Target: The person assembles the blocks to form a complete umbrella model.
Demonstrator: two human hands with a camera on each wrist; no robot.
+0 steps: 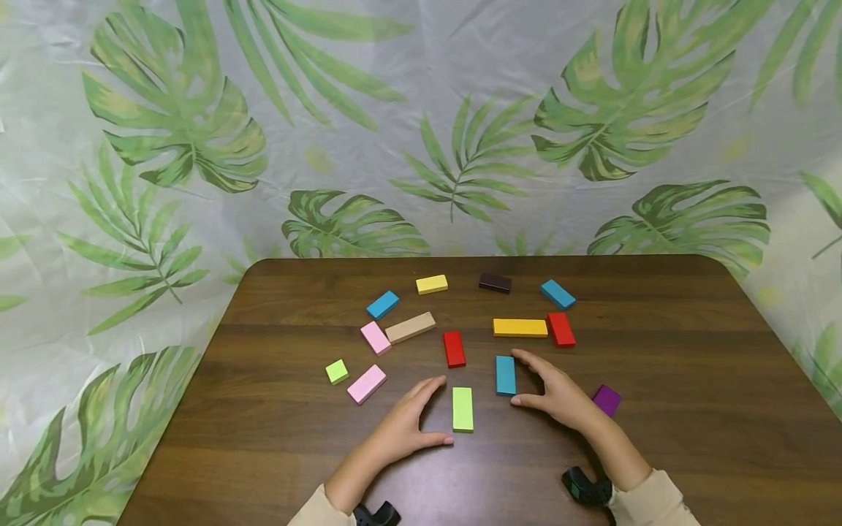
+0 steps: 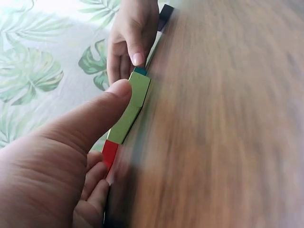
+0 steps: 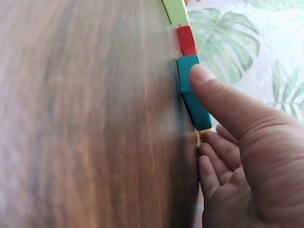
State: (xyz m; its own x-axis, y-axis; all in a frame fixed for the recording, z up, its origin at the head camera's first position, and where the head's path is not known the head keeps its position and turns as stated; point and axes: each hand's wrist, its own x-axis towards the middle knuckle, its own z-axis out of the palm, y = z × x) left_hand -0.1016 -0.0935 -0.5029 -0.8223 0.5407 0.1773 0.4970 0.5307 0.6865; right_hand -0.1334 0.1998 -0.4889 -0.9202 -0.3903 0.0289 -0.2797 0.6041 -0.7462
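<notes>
A light green block (image 1: 463, 410) lies near the table's front, just right of my left hand (image 1: 403, 429), whose thumb and fingers are spread around its left side with a gap. In the left wrist view the thumb of my left hand (image 2: 61, 142) overlaps the green block's (image 2: 137, 90) edge. My right hand (image 1: 559, 394) curves around the right side of a teal block (image 1: 505, 375), thumb near its lower corner, fingers by its upper corner. In the right wrist view my right hand (image 3: 256, 152) has its thumb over the teal block (image 3: 190, 90); contact is unclear.
Beyond the hands lie a red block (image 1: 454, 349), a yellow-orange block (image 1: 520, 328), another red one (image 1: 561, 329) and a tan one (image 1: 411, 328). Pink blocks (image 1: 367, 384) and a small green one (image 1: 337, 372) are at left; a purple block (image 1: 607, 400) sits beside the right forearm.
</notes>
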